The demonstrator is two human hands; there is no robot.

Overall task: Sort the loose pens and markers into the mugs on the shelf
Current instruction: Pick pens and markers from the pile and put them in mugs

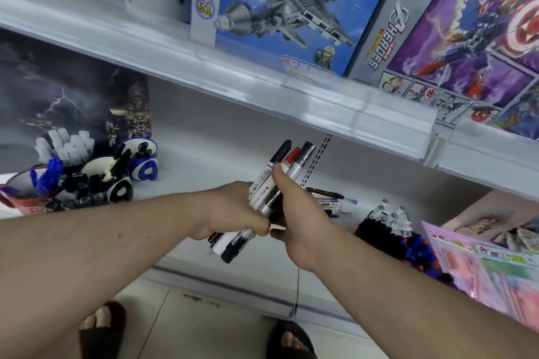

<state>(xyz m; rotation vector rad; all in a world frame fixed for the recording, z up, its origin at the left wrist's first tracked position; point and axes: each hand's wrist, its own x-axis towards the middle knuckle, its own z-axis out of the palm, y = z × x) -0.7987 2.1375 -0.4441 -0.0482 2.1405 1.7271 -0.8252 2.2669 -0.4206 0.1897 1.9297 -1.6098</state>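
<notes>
Gripping one marker bundle [278, 181], both hands [233, 210] together.

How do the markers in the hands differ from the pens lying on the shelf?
The markers are thick, with black, red and grey caps; the loose pens are thin, with blue tips. The markers stand bunched and steeply tilted in the grip of the left hand and right hand; the pens lie flat, untouched. Neither is in a mug.

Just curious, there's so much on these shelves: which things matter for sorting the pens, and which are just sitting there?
Part of the job:
- bundle of markers, held by left hand and right hand
- loose pens on the shelf
- mugs at left

Just lying about:
- jet fighter box
- purple box
- pink packet
</notes>
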